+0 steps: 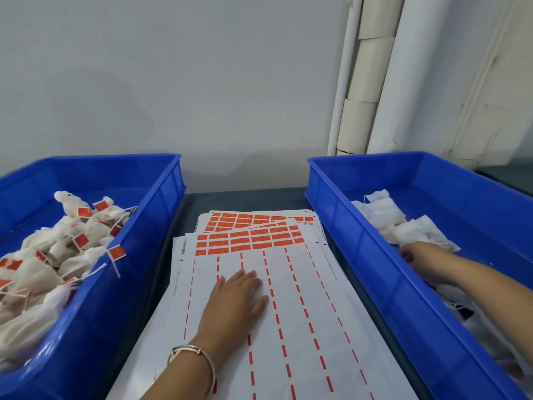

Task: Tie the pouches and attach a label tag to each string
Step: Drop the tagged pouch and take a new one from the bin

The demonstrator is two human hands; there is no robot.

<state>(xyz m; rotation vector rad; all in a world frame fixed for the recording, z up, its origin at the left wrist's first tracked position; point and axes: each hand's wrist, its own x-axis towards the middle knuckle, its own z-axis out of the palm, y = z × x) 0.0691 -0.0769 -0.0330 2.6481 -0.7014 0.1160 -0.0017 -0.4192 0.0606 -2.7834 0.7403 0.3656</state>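
Left hand (pixel 240 295) flat on the top label sheet (pixel 288 313), fingers straight and slightly spread — holds nothing. Right hand (pixel 415 252) reaches into the right blue bin (pixel 360 243), touching white pouches (pixel 409 226) — its fingers are hidden, so I cannot tell its grip.

Two bins (pixel 161 197) looking glossy smooth blue plastic. Pouches (pixel 37 272) in left bin showing soft matt cream cloth. Label sheets (pixel 302 313) appearing matt white paper, orange print. Bracelet (pixel 199 356) reading shiny metal.
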